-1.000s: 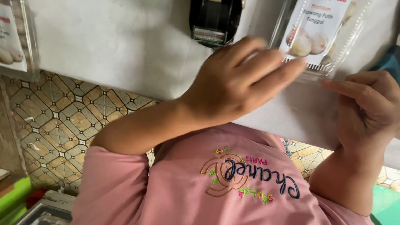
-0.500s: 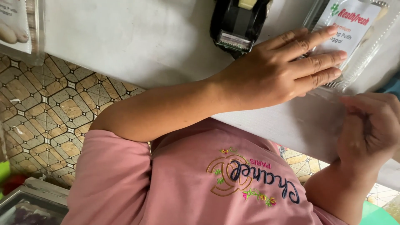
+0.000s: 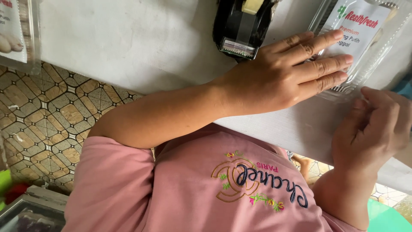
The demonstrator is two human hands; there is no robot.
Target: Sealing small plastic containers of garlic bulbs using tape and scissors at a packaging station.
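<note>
Left hand lies flat, fingers spread, pressing the clear plastic pack on the white counter. Right hand, fingers curled together, touches its near edge (tape dispenser just beside). Uneven pressure could skid the slick pack.

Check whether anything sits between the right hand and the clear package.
Nothing visible does. The right hand is at the near edge of the package, and the left hand lies flat on its lid. The tape dispenser stands off to the side.
</note>
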